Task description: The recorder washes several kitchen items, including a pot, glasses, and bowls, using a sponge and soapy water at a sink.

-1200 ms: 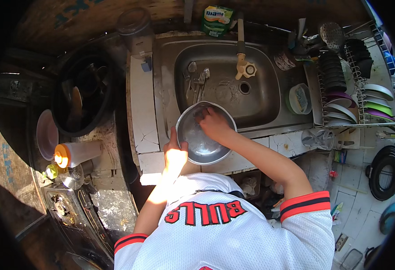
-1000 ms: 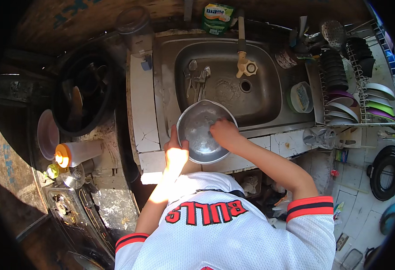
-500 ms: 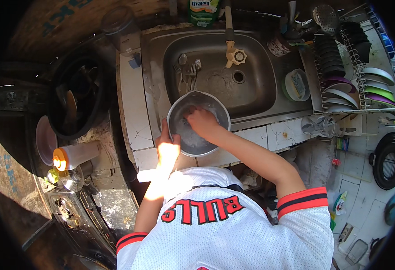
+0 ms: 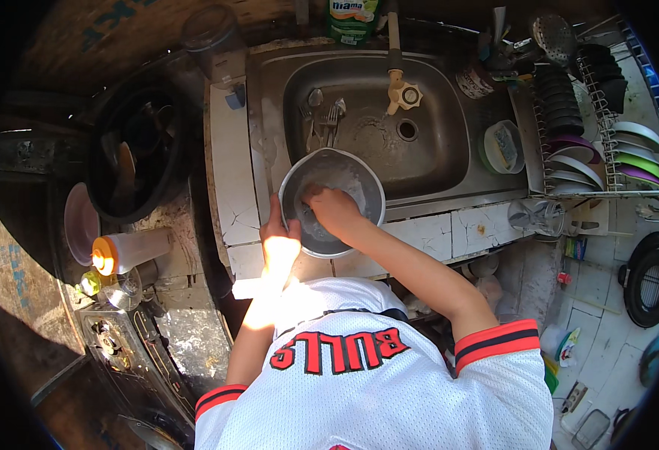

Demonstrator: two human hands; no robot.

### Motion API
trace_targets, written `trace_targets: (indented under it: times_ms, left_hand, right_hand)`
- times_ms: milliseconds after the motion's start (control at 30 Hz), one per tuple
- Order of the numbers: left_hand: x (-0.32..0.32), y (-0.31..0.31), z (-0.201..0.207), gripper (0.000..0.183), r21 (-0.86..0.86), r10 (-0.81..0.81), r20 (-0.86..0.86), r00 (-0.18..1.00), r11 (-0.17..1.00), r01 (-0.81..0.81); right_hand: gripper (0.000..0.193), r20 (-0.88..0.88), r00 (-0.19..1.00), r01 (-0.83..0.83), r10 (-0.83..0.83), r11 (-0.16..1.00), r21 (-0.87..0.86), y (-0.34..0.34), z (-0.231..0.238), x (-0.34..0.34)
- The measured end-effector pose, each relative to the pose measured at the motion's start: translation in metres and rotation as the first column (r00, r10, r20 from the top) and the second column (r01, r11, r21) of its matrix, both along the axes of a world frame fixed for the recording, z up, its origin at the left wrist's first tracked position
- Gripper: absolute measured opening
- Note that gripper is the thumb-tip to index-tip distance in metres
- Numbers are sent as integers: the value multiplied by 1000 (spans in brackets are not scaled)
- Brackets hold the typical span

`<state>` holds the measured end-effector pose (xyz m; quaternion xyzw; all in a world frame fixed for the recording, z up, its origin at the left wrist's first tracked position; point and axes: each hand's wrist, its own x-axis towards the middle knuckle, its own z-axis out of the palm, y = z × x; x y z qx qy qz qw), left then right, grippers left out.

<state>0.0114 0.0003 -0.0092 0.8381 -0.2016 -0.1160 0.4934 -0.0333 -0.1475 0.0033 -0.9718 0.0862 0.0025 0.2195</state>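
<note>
A grey metal pot [image 4: 374,196] with a small pouring lip is tilted toward me at the near left edge of the sink. Whitish, foamy water covers part of its inside. My left hand [image 4: 279,231] grips its left side, with the index finger along the outside and the thumb over the rim. Inside the pot, my right hand [image 4: 333,210] presses against the left inner wall with curled fingers; whatever they may hold is hidden. Beyond the pot, several forks and spoons [image 4: 332,116] lie in the steel sink [image 4: 449,142].
A tap [image 4: 404,94] hangs over the sink. To its right are a tub with a sponge [image 4: 503,146] and a dish rack [image 4: 607,191] full of plates. On the left stand a black basin [image 4: 97,172], an orange-capped bottle [image 4: 138,251] and a stove [image 4: 119,352].
My right hand has shifted slightly within the pot, still by its left wall. My left hand keeps its grip. The surroundings sit a little farther right in the view.
</note>
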Motion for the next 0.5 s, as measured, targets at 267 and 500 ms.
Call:
trace_targets:
  times_ms: [267, 500]
  left_hand:
    - [2, 10, -5, 61, -11, 78, 4, 997, 997, -78]
    - [1, 4, 9, 64, 154, 68, -143, 987, 987, -45]
  right_hand:
    - [13, -208, 918, -343, 337, 939, 6, -3, -2, -24]
    - [18, -44, 998, 39, -37, 998, 41, -5, -16, 11]
